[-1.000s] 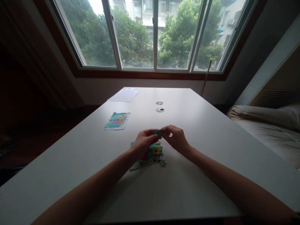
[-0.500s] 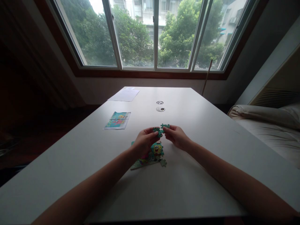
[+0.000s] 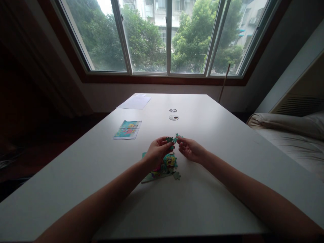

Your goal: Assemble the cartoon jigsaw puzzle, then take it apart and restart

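Green jigsaw pieces (image 3: 169,139) are pinched between the thumb and fingers of my left hand (image 3: 158,151). My right hand (image 3: 191,149) grips another green jigsaw piece (image 3: 178,135) by its edge, close beside the left hand's pieces; whether they touch I cannot tell. Below my hands lies a partly joined jigsaw puzzle (image 3: 170,161) with a yellow cartoon figure, its left part covered by my left hand. A pale green piece (image 3: 177,175) sits at its lower right corner.
On the white table (image 3: 222,195), a colourful picture sheet (image 3: 127,130) lies to the left. White paper (image 3: 135,102) rests at the far left edge. Two round flat items (image 3: 173,117) are in the middle beyond my hands. A padded couch (image 3: 286,128) stands at the right.
My right hand has turned slightly, and its piece is now tilted and more hidden by the fingers. My left hand stays nearly in place.
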Tool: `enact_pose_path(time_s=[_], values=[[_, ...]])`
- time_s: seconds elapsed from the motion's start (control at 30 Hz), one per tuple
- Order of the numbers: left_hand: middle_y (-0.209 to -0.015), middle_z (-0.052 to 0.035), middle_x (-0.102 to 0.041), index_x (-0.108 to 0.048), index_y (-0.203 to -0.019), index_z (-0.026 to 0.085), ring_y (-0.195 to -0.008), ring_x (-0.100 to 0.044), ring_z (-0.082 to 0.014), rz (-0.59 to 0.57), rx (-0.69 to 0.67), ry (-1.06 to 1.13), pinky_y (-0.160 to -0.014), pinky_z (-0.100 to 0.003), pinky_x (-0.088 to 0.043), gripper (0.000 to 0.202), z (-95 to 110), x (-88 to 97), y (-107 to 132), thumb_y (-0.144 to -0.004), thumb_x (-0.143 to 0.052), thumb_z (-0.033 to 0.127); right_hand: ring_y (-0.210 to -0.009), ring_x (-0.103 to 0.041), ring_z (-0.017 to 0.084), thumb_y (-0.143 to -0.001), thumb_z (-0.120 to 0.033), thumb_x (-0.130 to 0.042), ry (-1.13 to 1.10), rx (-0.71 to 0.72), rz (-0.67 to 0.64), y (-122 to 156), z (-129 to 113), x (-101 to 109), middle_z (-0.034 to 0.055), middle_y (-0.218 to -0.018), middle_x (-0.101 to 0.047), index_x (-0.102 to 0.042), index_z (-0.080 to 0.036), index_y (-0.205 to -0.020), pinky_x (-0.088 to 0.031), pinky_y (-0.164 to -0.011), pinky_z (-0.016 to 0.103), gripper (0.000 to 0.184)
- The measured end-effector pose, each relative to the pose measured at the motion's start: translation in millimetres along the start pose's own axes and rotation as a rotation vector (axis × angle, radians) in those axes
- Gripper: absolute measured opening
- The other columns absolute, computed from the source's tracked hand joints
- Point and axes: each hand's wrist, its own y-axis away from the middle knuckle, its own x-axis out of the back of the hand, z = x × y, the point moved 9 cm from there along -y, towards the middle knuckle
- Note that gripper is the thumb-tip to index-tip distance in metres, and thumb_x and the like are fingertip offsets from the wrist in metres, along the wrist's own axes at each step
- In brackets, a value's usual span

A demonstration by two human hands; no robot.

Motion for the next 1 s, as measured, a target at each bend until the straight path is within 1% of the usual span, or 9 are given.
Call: enact_pose_path(time_s=[0.1, 0.23, 0.33, 0.47, 0.53, 0.63, 0.8, 0.9, 1.0], values=[[-0.071, -0.0059, -0.066, -0.062, -0.077, 0.009, -0.062, -0.062, -0.0124, 0.04, 0.029, 0.0, -0.061, -0.022, -0.049, 0.017, -2, 3.8, 1, -0.063, -0.072, 0.005, -0.042, -0.051, 0.002, -0.07, -0.016, -0.068, 0.069, 0.094, -0.006, 0, -10, 0, -0.001, -0.055, -0.061, -0.059, -0.011, -0.069, -0.045, -0.043, 0.011, 0.01], [-0.073, -0.0083, -0.065, -0.06, -0.077, 0.008, -0.066, -0.064, -0.0141, 0.079, 0.119, 0.017, -0.063, -0.022, -0.051, 0.011, -10, 8.3, 1, -0.07, -0.062, 0.0, -0.047, -0.052, 0.003, -0.064, -0.022, -0.073, 0.159, 0.171, -0.092, 2, -15, -10, -0.0005, -0.058, -0.062, -0.061, -0.012, -0.07, -0.044, -0.047, 0.013, 0.016], [-0.077, -0.0101, -0.065, -0.06, -0.079, 0.007, -0.069, -0.065, -0.0149, 0.076, 0.179, 0.036, -0.063, -0.021, -0.052, 0.013, -14, 7.1, 1, -0.073, -0.054, -0.002, -0.049, -0.051, 0.004, -0.062, -0.026, -0.073, 0.291, 0.247, -0.138, 4, -18, -15, -0.0015, -0.058, -0.061, -0.061, -0.012, -0.069, -0.041, -0.048, 0.015, 0.019], [-0.076, -0.0087, -0.064, -0.06, -0.081, 0.008, -0.067, -0.064, -0.0141, 0.077, 0.198, 0.049, -0.061, -0.02, -0.052, 0.015, -14, 4.7, 3, -0.074, -0.052, -0.002, -0.047, -0.046, 0.004, -0.061, -0.029, -0.073, 0.524, 0.432, -0.092, 7, -30, -14, -0.0025, -0.055, -0.058, -0.061, -0.012, -0.064, -0.036, -0.046, 0.017, 0.021], [-0.075, -0.0081, -0.064, -0.06, -0.081, 0.008, -0.065, -0.064, -0.0131, 0.076, 0.193, 0.047, -0.061, -0.019, -0.052, 0.014, -13, 4.0, 4, -0.073, -0.054, -0.003, -0.048, -0.047, 0.005, -0.061, -0.029, -0.072, 0.564, 0.462, -0.084, 8, -31, -14, -0.0021, -0.055, -0.058, -0.061, -0.012, -0.064, -0.037, -0.046, 0.018, 0.021], [-0.073, -0.0074, -0.063, -0.06, -0.079, 0.008, -0.064, -0.063, -0.0117, 0.064, 0.18, 0.035, -0.063, -0.019, -0.051, 0.014, -12, 3.3, 4, -0.072, -0.058, -0.004, -0.047, -0.046, 0.004, -0.06, -0.028, -0.073, 0.44, 0.373, -0.063, 6, -25, -11, -0.0026, -0.055, -0.057, -0.06, -0.013, -0.064, -0.038, -0.045, 0.017, 0.02], [-0.069, -0.005, -0.062, -0.06, -0.078, 0.009, -0.063, -0.061, -0.0115, 0.016, 0.105, -0.006, -0.063, -0.021, -0.05, 0.014, -6, -0.8, 3, -0.068, -0.067, 0.002, -0.042, -0.047, 0.003, -0.066, -0.017, -0.069, 0.115, 0.071, 0.021, 2, -1, -3, -0.0019, -0.054, -0.057, -0.059, -0.012, -0.065, -0.043, -0.042, 0.012, 0.012], [-0.067, -0.0038, -0.062, -0.061, -0.079, 0.01, -0.063, -0.061, -0.0117, -0.02, 0.039, -0.044, -0.061, -0.021, -0.048, 0.017, -1, -4.9, 4, -0.065, -0.071, 0.005, -0.041, -0.048, 0.002, -0.072, -0.013, -0.064, 0.045, -0.061, 0.026, 3, 9, -2, -0.0016, -0.053, -0.057, -0.057, -0.012, -0.066, -0.046, -0.044, 0.01, 0.01], [-0.066, -0.003, -0.063, -0.06, -0.079, 0.011, -0.062, -0.06, -0.012, -0.032, -0.027, -0.092, -0.058, -0.02, -0.047, 0.021, 5, -6.2, 4, -0.062, -0.073, 0.009, -0.04, -0.048, 0.001, -0.076, -0.012, -0.061, 0.024, -0.109, 0.032, 5, 13, -3, -0.0024, -0.052, -0.056, -0.056, -0.012, -0.066, -0.046, -0.044, 0.009, 0.011]])
